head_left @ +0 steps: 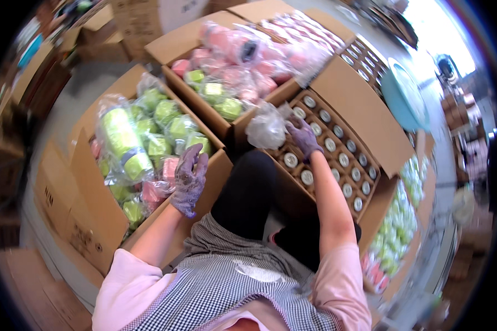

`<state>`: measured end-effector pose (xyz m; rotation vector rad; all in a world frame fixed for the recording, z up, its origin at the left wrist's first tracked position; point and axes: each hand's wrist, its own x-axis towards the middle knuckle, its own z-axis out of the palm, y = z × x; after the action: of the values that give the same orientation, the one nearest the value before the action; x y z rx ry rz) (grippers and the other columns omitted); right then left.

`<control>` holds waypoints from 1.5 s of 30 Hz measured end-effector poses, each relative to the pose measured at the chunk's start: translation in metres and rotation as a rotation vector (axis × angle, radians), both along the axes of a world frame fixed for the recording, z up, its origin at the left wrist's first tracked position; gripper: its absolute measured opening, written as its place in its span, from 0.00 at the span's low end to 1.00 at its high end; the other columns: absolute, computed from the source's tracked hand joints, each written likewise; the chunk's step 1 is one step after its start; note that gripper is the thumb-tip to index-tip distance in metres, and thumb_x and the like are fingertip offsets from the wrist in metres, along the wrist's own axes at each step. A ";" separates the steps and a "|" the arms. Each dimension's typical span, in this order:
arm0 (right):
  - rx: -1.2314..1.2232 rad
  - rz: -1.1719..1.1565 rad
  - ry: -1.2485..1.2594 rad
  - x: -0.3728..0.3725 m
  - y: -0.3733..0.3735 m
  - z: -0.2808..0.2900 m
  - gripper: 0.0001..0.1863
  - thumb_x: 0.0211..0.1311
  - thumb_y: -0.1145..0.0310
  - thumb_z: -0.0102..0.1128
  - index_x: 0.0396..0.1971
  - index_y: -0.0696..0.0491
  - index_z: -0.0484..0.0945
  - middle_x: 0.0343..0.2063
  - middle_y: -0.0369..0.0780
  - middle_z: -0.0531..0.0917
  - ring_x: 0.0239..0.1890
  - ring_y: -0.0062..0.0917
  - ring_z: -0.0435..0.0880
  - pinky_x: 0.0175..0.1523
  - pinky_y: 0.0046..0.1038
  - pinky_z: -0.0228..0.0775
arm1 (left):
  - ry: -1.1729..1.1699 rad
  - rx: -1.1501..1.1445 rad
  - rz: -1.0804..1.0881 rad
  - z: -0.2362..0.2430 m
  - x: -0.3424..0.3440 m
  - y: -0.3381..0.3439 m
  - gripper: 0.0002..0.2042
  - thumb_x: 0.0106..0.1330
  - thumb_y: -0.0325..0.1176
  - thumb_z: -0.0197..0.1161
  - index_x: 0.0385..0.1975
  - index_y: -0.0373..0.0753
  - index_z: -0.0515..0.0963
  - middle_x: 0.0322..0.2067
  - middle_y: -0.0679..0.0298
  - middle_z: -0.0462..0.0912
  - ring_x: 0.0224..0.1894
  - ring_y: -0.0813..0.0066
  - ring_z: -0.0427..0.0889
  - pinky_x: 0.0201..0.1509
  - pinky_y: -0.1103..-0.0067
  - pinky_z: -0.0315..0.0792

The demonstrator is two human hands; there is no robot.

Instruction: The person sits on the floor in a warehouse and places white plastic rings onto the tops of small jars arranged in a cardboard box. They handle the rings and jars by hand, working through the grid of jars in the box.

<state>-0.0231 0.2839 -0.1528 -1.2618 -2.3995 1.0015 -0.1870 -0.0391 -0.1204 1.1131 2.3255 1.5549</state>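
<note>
My left hand (189,181), in a purple knitted glove, has its fingers apart and holds nothing. It hovers by the near edge of a carton (218,165) filled with plastic-wrapped lime-green and pink pieces. A long lime-green wrapped roll (122,138) with grey bands lies on top of them. My right hand (303,139), gloved the same way, is closed at the edge of a crumpled clear plastic bag (266,128). Both are over a carton with cardboard dividers (332,129), whose cells hold upright items with round silvery tops. The fingertips are partly hidden against the bag.
Ahead stands another carton (196,102) of wrapped pink and green pieces. A raised flap (359,105) borders the divided carton. Beyond it is a light-blue basin (406,96). Wrapped green pieces (395,237) fill a box at right. My knee (254,171) sits between the cartons.
</note>
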 end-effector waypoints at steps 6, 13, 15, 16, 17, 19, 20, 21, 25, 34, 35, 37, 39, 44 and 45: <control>0.035 -0.016 -0.065 0.055 -0.023 0.031 0.28 0.60 0.56 0.54 0.57 0.56 0.70 0.54 0.53 0.75 0.59 0.44 0.72 0.63 0.36 0.63 | -0.357 -0.017 -0.679 -0.019 0.030 0.107 0.21 0.69 0.34 0.57 0.60 0.36 0.68 0.51 0.53 0.75 0.51 0.67 0.77 0.54 0.76 0.72; 0.045 0.077 -0.055 0.110 -0.094 0.104 0.26 0.64 0.55 0.53 0.59 0.53 0.69 0.57 0.49 0.73 0.60 0.40 0.70 0.65 0.35 0.61 | 0.118 -0.653 -0.700 -0.136 0.019 0.232 0.36 0.69 0.61 0.39 0.66 0.38 0.58 0.68 0.46 0.54 0.71 0.50 0.52 0.72 0.67 0.50; 0.132 0.076 -0.035 0.136 -0.088 0.079 0.26 0.64 0.55 0.54 0.58 0.54 0.69 0.56 0.50 0.73 0.60 0.43 0.70 0.65 0.37 0.61 | 0.136 -0.780 -0.585 -0.156 0.015 0.273 0.41 0.67 0.66 0.35 0.68 0.36 0.53 0.68 0.45 0.53 0.71 0.52 0.51 0.73 0.68 0.47; -0.008 -0.001 0.059 0.154 -0.085 0.061 0.26 0.64 0.55 0.55 0.57 0.54 0.70 0.55 0.50 0.74 0.59 0.45 0.71 0.64 0.38 0.62 | 0.041 -0.909 -0.582 -0.149 0.031 0.288 0.40 0.68 0.65 0.33 0.70 0.37 0.49 0.69 0.47 0.52 0.71 0.53 0.53 0.73 0.70 0.45; 0.031 0.000 0.087 0.153 -0.081 0.047 0.26 0.63 0.56 0.56 0.57 0.55 0.70 0.55 0.51 0.74 0.59 0.45 0.71 0.64 0.38 0.62 | -0.121 -0.852 -0.623 -0.167 0.005 0.304 0.40 0.68 0.65 0.34 0.70 0.38 0.51 0.68 0.49 0.55 0.70 0.55 0.54 0.73 0.70 0.47; 0.002 -0.066 0.116 0.169 -0.082 0.012 0.26 0.61 0.58 0.58 0.57 0.55 0.70 0.54 0.51 0.75 0.58 0.44 0.72 0.63 0.39 0.63 | -0.521 -0.597 -0.575 -0.177 0.025 0.318 0.39 0.68 0.66 0.35 0.68 0.39 0.57 0.66 0.56 0.63 0.68 0.61 0.60 0.71 0.70 0.53; -0.038 -0.091 0.170 0.168 -0.082 0.002 0.27 0.60 0.58 0.59 0.56 0.55 0.70 0.53 0.51 0.75 0.57 0.43 0.73 0.63 0.39 0.64 | -0.562 -0.562 -0.591 -0.182 0.020 0.330 0.39 0.68 0.65 0.36 0.68 0.39 0.57 0.66 0.56 0.63 0.68 0.61 0.60 0.71 0.70 0.53; 0.037 0.026 0.037 0.162 -0.078 0.002 0.27 0.60 0.58 0.58 0.57 0.55 0.70 0.52 0.51 0.75 0.57 0.43 0.73 0.61 0.39 0.65 | -0.548 -0.589 -0.609 -0.196 -0.001 0.339 0.38 0.68 0.65 0.36 0.68 0.39 0.57 0.66 0.56 0.63 0.68 0.61 0.60 0.71 0.70 0.53; -0.069 0.201 -0.195 0.156 -0.048 0.002 0.27 0.63 0.54 0.52 0.57 0.56 0.69 0.51 0.50 0.74 0.52 0.45 0.75 0.58 0.40 0.66 | -0.627 -0.726 -0.658 -0.233 -0.023 0.353 0.37 0.68 0.64 0.38 0.68 0.40 0.57 0.66 0.57 0.62 0.68 0.60 0.60 0.71 0.69 0.52; -0.358 -0.068 -0.171 0.164 0.034 -0.027 0.27 0.60 0.55 0.50 0.56 0.54 0.69 0.49 0.53 0.75 0.54 0.46 0.74 0.58 0.42 0.66 | -0.889 -0.855 -0.330 -0.203 -0.018 0.332 0.35 0.67 0.61 0.41 0.68 0.43 0.58 0.67 0.58 0.62 0.68 0.59 0.59 0.71 0.66 0.51; -0.466 -0.099 -0.138 0.163 0.047 -0.020 0.27 0.61 0.55 0.50 0.57 0.55 0.68 0.51 0.51 0.74 0.54 0.47 0.74 0.58 0.43 0.66 | -0.921 -0.830 -0.249 -0.192 -0.021 0.329 0.35 0.67 0.60 0.42 0.68 0.43 0.58 0.67 0.58 0.62 0.68 0.59 0.59 0.71 0.66 0.51; -0.428 -0.278 -0.037 0.163 0.047 -0.022 0.27 0.62 0.55 0.51 0.57 0.55 0.68 0.52 0.50 0.74 0.54 0.46 0.74 0.58 0.42 0.67 | -0.971 -0.800 -0.117 -0.175 -0.021 0.327 0.34 0.67 0.60 0.43 0.68 0.43 0.58 0.67 0.58 0.61 0.68 0.59 0.59 0.71 0.65 0.51; -0.347 -0.479 0.032 0.155 0.028 -0.048 0.25 0.62 0.57 0.51 0.57 0.53 0.69 0.48 0.48 0.77 0.52 0.43 0.76 0.56 0.42 0.68 | -1.004 -0.789 -0.011 -0.159 -0.022 0.328 0.34 0.67 0.59 0.43 0.68 0.44 0.58 0.67 0.58 0.61 0.68 0.59 0.59 0.71 0.65 0.50; -0.349 -0.538 0.056 0.180 -0.024 -0.012 0.23 0.63 0.60 0.49 0.55 0.55 0.71 0.50 0.48 0.77 0.53 0.41 0.76 0.59 0.38 0.66 | -0.947 -0.846 0.135 -0.111 -0.044 0.330 0.33 0.67 0.57 0.46 0.68 0.45 0.58 0.67 0.59 0.61 0.68 0.58 0.59 0.71 0.63 0.50; -0.273 -0.544 0.067 0.187 -0.046 -0.013 0.22 0.63 0.61 0.49 0.55 0.55 0.72 0.50 0.48 0.77 0.52 0.41 0.76 0.59 0.37 0.66 | -0.838 -0.877 0.091 -0.098 -0.043 0.327 0.33 0.67 0.58 0.46 0.67 0.45 0.59 0.66 0.60 0.62 0.67 0.59 0.61 0.69 0.63 0.53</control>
<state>0.1643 0.2378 -0.1653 -1.8053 -1.7486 1.1837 -0.2300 0.2883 -0.2181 0.0973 2.0304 0.6159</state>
